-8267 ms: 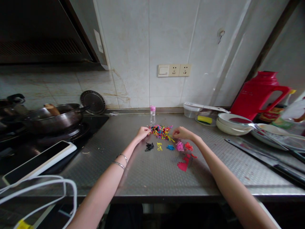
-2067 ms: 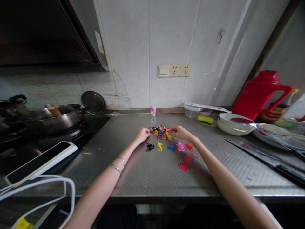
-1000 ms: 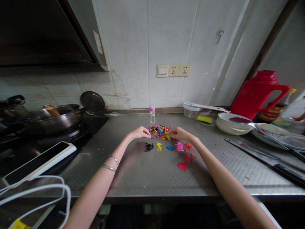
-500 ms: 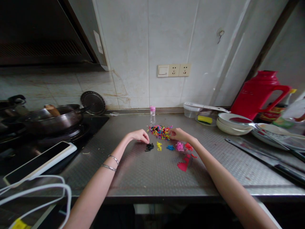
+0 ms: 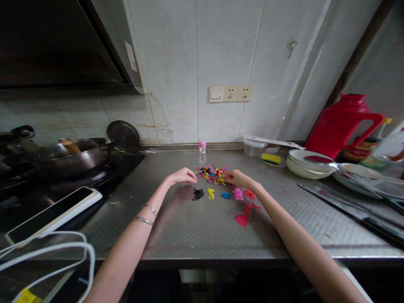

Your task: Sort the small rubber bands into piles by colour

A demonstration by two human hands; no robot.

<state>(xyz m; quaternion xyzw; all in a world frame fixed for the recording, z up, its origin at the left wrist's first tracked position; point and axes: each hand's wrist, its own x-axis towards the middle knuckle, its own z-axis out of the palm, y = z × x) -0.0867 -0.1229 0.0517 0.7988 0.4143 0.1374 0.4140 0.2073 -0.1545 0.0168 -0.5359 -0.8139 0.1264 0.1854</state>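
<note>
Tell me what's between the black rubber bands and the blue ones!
In the head view, yellow rubber bands lie between the black pile and the blue pile.

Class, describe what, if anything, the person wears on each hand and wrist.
The left hand is ungloved, with two narrow, silver-coloured, metal-looking bracelets set slightly apart behind its wrist. The right hand is ungloved too, with no jewellery visible. No sleeves show.

The metal counter (image 5: 192, 229) bears a multicoloured heap (image 5: 211, 174), five smaller piles (image 5: 226, 195) and a pink-capped bottle (image 5: 202, 154).
</note>
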